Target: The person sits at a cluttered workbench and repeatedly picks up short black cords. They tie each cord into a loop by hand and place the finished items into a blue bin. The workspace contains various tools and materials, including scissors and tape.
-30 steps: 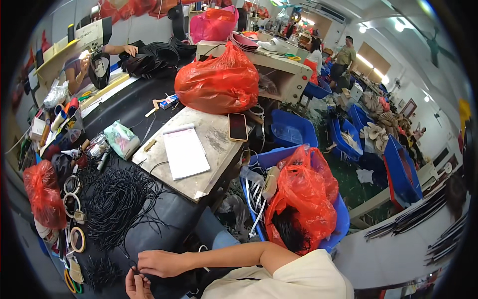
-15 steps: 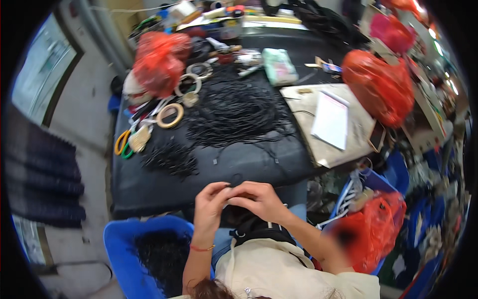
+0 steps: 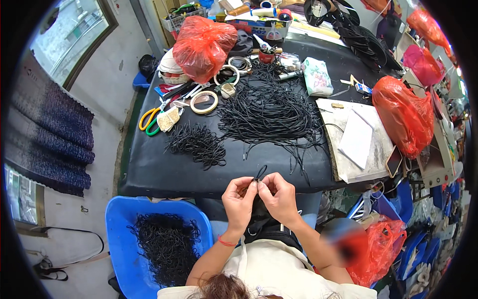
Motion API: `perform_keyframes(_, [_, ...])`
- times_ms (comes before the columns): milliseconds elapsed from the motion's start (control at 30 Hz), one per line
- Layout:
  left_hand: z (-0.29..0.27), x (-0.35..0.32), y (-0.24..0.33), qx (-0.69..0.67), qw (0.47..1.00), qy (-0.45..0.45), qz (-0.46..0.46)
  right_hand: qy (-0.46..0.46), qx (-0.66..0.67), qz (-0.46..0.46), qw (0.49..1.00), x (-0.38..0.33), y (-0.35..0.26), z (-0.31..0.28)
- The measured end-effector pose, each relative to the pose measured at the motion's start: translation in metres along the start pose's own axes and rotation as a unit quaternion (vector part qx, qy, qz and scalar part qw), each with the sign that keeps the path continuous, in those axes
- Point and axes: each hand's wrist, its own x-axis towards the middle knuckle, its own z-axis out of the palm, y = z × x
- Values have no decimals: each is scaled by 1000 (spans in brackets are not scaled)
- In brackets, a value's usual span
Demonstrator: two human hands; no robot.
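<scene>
Both hands meet over my lap, just in front of the table's near edge. Pinched between the fingertips of my left hand (image 3: 239, 200) and my right hand (image 3: 279, 196) is a thin black cord (image 3: 260, 172), its small loop sticking up past the fingers. The part between the thumbs is hidden. Beyond the hands, a large heap of long black cords (image 3: 271, 114) lies on the black table (image 3: 164, 172). A smaller pile of looped black cords (image 3: 196, 145) sits left of it.
A blue bin (image 3: 117, 239) with many black cord loops stands at lower left. On the table are scissors (image 3: 149, 119), tape rolls (image 3: 204, 102), a red plastic bag (image 3: 204, 47) and a tissue pack (image 3: 317, 77). At right lie a board (image 3: 331, 142) with white paper (image 3: 356, 139) and another red bag (image 3: 403, 117).
My hands have moved right within the picture, and a cord loop now shows above the fingertips. The whole view has shifted, with the table's things appearing further right.
</scene>
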Motion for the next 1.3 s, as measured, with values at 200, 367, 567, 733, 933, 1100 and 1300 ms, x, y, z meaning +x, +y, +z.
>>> perform_keyframes(200, [-18, 10, 9, 46, 996, -78, -23, -2, 140, 33, 990, 7, 15, 1])
perform_keyframes(367, [-22, 13, 32, 225, 958, -176, -22, -116, 22, 16, 993, 13, 17, -15])
perform_keyframes(567, [-30, 10, 28, 139, 965, -203, -91, -76, 308, 191, 929, 10, 19, -7])
perform_keyframes(733, [-25, 11, 27, 45, 959, -204, -193, -36, 293, 137, 946, 4, 23, 1])
perform_keyframes(933, [-28, 9, 22, 81, 958, -219, -168, 33, 235, 72, 969, 4, 28, 9])
perform_keyframes(1100, [-32, 12, 24, 76, 953, -232, -180, -49, 262, 122, 956, 4, 28, 0])
perform_keyframes(1300, [-30, 13, 35, 166, 926, -271, -203, -18, 141, 56, 988, 2, 25, 0])
